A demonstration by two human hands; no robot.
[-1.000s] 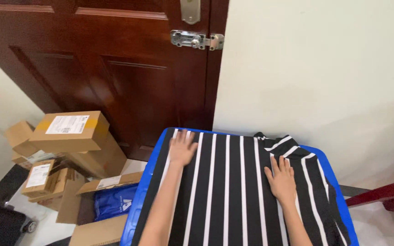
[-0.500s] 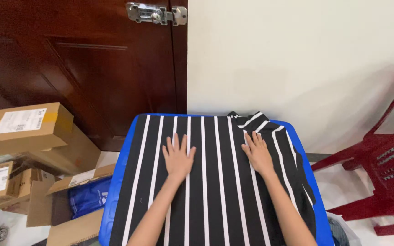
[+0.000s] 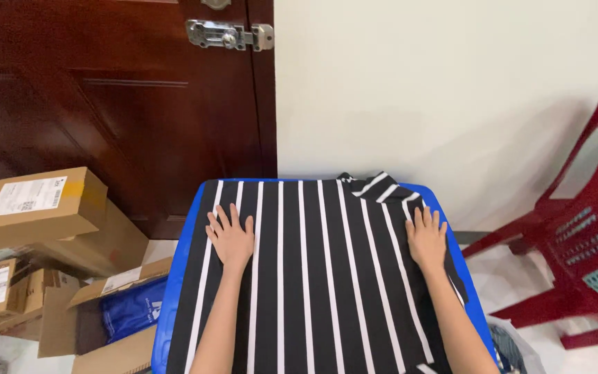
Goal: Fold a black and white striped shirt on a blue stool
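Note:
A black garment with white stripes (image 3: 320, 270) lies spread flat over a blue table (image 3: 180, 257). My left hand (image 3: 231, 237) rests palm down on its left part, fingers spread. My right hand (image 3: 426, 237) presses flat near the garment's right edge, fingers spread too. A folded bit of the garment, with slanted stripes, bunches at the far right corner (image 3: 375, 187). Neither hand holds anything.
A dark wooden door with a metal latch (image 3: 230, 34) stands behind on the left, a pale wall on the right. Cardboard boxes (image 3: 36, 204) and a blue bag (image 3: 129, 308) crowd the floor at left. A red plastic chair (image 3: 583, 235) stands at right.
Both hands have slid outward across the garment, the left hand leftward and the right hand rightward, from near the middle towards the edges. The view has shifted slightly.

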